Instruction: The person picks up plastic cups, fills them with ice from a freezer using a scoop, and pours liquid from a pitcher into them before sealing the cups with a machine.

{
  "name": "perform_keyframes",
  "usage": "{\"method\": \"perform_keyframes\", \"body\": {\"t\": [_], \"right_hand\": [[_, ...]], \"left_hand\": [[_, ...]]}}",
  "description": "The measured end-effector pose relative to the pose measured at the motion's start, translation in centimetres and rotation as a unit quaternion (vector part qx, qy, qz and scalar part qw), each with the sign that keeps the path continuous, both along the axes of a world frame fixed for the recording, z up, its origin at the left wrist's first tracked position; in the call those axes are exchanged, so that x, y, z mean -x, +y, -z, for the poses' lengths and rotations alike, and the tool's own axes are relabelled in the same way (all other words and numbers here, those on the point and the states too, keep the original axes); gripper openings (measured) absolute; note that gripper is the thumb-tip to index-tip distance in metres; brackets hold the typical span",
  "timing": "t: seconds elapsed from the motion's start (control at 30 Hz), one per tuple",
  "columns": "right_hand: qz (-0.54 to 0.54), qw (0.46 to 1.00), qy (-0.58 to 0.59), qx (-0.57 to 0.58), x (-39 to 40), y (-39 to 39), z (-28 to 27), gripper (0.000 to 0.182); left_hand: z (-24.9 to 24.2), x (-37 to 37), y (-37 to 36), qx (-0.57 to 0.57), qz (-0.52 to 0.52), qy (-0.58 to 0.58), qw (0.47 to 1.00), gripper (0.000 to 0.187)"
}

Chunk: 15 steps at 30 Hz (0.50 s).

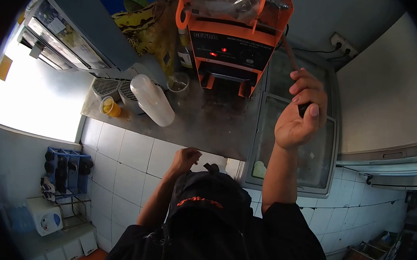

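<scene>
Up at one o'clock, right hand (pixel 300 112) wrapped round the dark grip of a lever (pixel 291 56), fingers curled tight and thumb pressed over the end, knuckles facing the camera. Lever rising as a thin brown rod toward twelve o'clock, meeting the right side of the orange machine (pixel 232 32). Machine standing on the steel counter (pixel 209 125) at twelve o'clock, black control panel across its front with two small red lights, an open slot beneath, a crumpled clear plastic bag on top.

Lower, near the centre, left hand (pixel 185 158) at the front edge of the counter, fingers bent inward and close together; whether holding anything, cannot tell, since a dark cap hides part of it.

Over at ten o'clock, stack of clear cups (pixel 151 99) lying on its side on the counter, beside a small cup of orange drink (pixel 109 106) at nine o'clock of the stack. Empty clear cup (pixel 178 82) just left of the machine's base. Behind these, a blue and yellow poster (pixel 139 9) on the wall.

Right of the machine, at two to three o'clock, glass-lidded chest freezer (pixel 313 156), forearm crossing above it. Down at eight o'clock, blue crate (pixel 68 171) with dark bottles against white tiled wall, small white dispenser (pixel 45 215) below it.
</scene>
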State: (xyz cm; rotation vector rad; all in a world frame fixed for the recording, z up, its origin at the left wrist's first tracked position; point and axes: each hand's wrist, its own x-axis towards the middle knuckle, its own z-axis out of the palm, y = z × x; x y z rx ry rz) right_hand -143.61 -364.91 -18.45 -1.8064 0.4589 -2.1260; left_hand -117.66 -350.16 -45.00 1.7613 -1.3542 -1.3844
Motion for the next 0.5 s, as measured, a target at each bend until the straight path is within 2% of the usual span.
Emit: {"method": "perform_keyframes", "body": {"t": [0.1,0.17,0.23,0.3,0.37,0.5], "right_hand": [[0.011,1.0,0.021,-0.011,0.2,0.2,0.0,0.035],[0.009,1.0,0.016,-0.01,0.0,0.1,0.0,0.035],[0.007,1.0,0.01,-0.006,-0.1,0.1,0.0,0.035],[0.005,1.0,0.008,-0.004,-0.2,0.0,0.1,0.034],[0.005,1.0,0.013,-0.003,0.0,0.0,0.1,0.034],[0.003,1.0,0.016,-0.001,0.1,-0.1,0.1,0.034]], "left_hand": [[5.4,-2.8,4.3,-0.08,0.043,-0.096,0.991,0.031],[8.6,-4.3,7.8,-0.091,-0.06,-0.098,0.989,0.04],[18.6,-7.7,13.1,-0.051,-0.084,-0.2,0.975,0.048],[22.6,-8.7,16.6,-0.229,-0.15,-0.186,0.944,0.052],[23.9,-8.8,18.8,-0.345,-0.189,-0.133,0.91,0.051],[24.4,-8.0,20.6,-0.384,-0.216,-0.07,0.895,0.051]]}}
